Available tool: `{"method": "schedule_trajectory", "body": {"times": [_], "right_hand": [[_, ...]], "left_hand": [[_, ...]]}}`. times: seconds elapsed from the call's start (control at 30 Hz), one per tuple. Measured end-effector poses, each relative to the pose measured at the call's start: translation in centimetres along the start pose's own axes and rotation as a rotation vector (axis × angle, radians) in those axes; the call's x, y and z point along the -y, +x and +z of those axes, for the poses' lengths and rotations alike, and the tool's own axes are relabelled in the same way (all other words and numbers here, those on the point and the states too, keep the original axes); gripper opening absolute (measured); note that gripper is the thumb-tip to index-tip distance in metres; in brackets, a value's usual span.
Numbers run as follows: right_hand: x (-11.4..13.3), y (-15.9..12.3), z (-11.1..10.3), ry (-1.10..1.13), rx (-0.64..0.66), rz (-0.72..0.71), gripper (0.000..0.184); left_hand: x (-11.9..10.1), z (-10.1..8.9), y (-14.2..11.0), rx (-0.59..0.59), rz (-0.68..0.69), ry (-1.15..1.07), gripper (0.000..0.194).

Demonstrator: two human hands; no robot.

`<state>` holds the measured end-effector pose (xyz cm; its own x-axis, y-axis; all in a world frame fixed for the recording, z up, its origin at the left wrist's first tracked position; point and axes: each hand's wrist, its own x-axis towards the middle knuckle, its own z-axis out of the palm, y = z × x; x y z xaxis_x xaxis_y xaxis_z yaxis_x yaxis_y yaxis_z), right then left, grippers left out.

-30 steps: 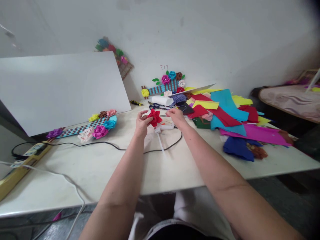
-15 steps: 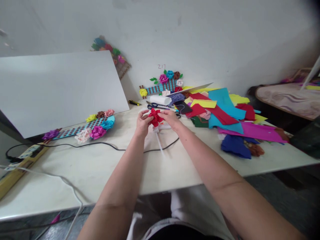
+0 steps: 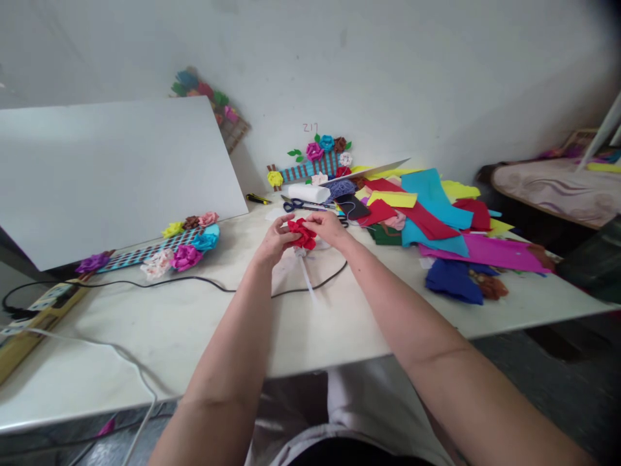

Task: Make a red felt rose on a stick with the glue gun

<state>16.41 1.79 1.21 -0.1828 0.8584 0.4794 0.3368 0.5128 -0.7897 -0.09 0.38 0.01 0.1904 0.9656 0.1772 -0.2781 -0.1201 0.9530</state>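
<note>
Between my two hands, above the middle of the table, is a red paper flower with ruffled petals. My left hand grips it from the left, fingers closed on the petals. The fingertips of my right hand pinch its upper right edge. Just below the flower lies a hot glue gun, partly hidden, with a whitish glue stick poking out toward me. Behind my hands are dark-handled scissors, a white roll and a bundle of purple cord.
A woven strip with paper flowers lies on the left; another flowered piece leans on the wall. Coloured crepe paper is heaped at right. A black cable crosses the table from a power strip. A white board stands behind.
The red flower has turned a little in my hands, and its petals now look more bunched. My right fingers have shifted slightly along its upper edge. The view has moved slightly.
</note>
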Motion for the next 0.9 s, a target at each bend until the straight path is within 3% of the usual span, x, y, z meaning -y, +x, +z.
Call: {"method": "schedule_trajectory", "body": {"times": [0.1, 0.17, 0.3, 0.43, 0.57, 0.63, 0.73, 0.9], "right_hand": [[-0.2, 0.2, -0.7, 0.029, -0.031, -0.035, 0.017], [-0.5, 0.4, -1.5, -0.037, -0.099, 0.041, 0.020], [-1.3, 0.5, -3.6, -0.438, -0.169, 0.264, 0.020], [-1.5, 0.1, -5.0, -0.755, 0.025, 0.393, 0.020], [-0.7, -0.5, -5.9, -0.876, 0.317, 0.487, 0.023], [-0.5, -0.7, -6.2, -0.885, 0.403, 0.494, 0.025], [-0.7, -0.8, -6.2, -0.923, 0.443, 0.510, 0.025], [-2.0, -0.4, -5.4, -1.006, 0.338, 0.507, 0.023]], "left_hand": [[0.0, -0.2, 0.1, -0.014, 0.019, -0.013, 0.062], [0.2, -0.4, 0.3, -0.046, 0.046, -0.060, 0.060], [0.7, -0.9, 0.8, -0.109, 0.100, -0.139, 0.054], [1.2, -1.1, 1.1, -0.183, 0.130, -0.161, 0.051], [1.4, -1.2, 1.2, -0.227, 0.155, -0.178, 0.051], [1.5, -1.2, 1.2, -0.241, 0.159, -0.186, 0.050], [1.7, -1.3, 1.2, -0.241, 0.161, -0.186, 0.051], [1.9, -1.4, 1.3, -0.255, 0.154, -0.213, 0.051]]}}
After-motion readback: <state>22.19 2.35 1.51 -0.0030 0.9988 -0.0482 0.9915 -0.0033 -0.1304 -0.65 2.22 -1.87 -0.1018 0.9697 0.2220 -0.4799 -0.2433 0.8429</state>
